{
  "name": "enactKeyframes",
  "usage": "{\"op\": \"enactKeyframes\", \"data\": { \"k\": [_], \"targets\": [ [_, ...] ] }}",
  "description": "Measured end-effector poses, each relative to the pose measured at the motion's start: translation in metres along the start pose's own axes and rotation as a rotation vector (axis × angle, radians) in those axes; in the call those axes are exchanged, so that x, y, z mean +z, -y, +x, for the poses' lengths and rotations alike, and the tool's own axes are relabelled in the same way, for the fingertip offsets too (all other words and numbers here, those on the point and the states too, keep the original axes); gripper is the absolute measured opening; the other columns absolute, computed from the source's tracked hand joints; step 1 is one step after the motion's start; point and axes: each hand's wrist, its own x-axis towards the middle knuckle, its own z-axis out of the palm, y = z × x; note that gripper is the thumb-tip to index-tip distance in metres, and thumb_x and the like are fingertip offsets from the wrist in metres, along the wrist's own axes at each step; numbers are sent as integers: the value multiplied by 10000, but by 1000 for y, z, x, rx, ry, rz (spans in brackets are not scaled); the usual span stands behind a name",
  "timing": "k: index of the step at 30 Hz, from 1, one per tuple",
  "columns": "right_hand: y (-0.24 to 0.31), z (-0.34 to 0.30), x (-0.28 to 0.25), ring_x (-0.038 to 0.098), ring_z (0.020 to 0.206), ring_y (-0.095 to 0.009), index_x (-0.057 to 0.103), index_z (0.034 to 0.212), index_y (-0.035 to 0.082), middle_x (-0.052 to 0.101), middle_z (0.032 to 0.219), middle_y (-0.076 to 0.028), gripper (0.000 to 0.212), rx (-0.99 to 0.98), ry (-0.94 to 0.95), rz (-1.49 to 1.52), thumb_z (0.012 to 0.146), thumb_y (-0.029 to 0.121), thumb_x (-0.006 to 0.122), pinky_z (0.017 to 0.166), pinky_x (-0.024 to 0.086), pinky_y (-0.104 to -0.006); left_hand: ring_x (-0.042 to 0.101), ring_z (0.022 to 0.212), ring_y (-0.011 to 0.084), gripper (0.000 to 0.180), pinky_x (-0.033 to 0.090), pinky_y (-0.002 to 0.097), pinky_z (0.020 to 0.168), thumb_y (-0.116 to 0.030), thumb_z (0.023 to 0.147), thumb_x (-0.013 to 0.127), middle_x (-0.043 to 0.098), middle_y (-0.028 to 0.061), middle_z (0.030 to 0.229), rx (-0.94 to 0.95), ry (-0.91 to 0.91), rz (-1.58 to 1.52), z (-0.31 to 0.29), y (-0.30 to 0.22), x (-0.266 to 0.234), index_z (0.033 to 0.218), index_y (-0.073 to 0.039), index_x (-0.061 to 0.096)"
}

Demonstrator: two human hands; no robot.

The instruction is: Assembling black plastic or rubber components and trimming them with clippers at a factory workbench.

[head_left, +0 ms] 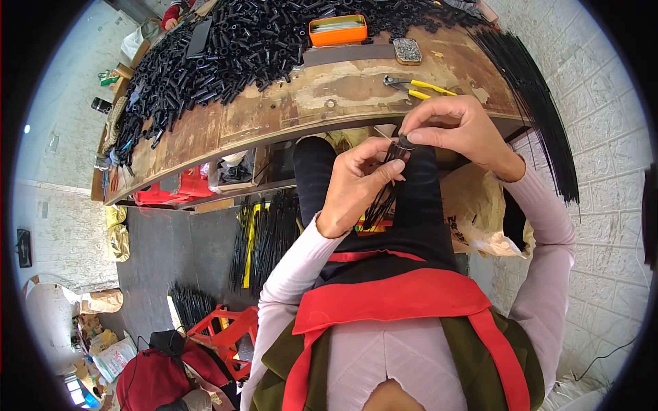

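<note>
Over my lap, just in front of the table edge, my left hand (360, 179) is closed round a small bundle of thin black rods (378, 205), whose ends hang below the fingers. Directly above it, my right hand (460, 129) pinches a small dark piece (406, 142) between thumb and fingers, at the top of the bundle. Whether that piece is fixed to the rods I cannot tell. A pair of cutting pliers with yellow handles (428, 89) lies on the table just beyond my right hand.
A large pile of short black tubes (233, 61) covers the wooden table's (329, 96) far left. Behind the pliers sit an orange tin (338, 38) and a small box of metal bits (407, 52). Long black rods (541, 103) overhang the right edge. Another person's hand (171, 23) shows at far left.
</note>
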Motion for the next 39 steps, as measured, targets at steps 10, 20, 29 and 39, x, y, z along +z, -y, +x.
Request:
{"op": "enactKeyframes", "data": {
  "k": [10, 20, 29, 39],
  "targets": [
    [-14, -4, 11, 601, 963, -183, 649, 882, 4, 649, 952, -83, 158, -264, -128, -138, 764, -33, 747, 884, 460, -309, 604, 781, 71, 201, 517, 226, 714, 17, 892, 647, 666, 27, 930, 52, -83, -57, 6, 9, 11, 1093, 22, 637],
    [-29, -36, -16, 587, 980, -226, 647, 848, 29, 660, 961, -115, 214, -291, -145, 77, 703, -56, 779, 894, 457, -360, 616, 895, 97, 140, 498, 236, 796, -51, 905, 665, 662, 42, 949, -92, 2, -155, 17, 16, 26, 1021, 24, 685],
    [-57, -53, -37, 628, 1046, -276, 701, 990, -13, 675, 1046, -171, 328, -260, -104, 306, 694, 52, 826, 934, 489, -374, 586, 854, 90, 185, 486, 242, 790, -114, 920, 669, 654, 31, 917, -173, 150, -221, 29, 28, 47, 1032, 33, 682],
    [-59, -43, -12, 601, 1047, -254, 687, 1001, -16, 670, 1042, -161, 289, -403, -365, 200, 723, -28, 766, 916, 471, -355, 633, 836, 99, 216, 516, 242, 776, -92, 880, 708, 686, 56, 965, -74, -48, -100, 29, 14, 54, 1057, 22, 657]
  ]
}}
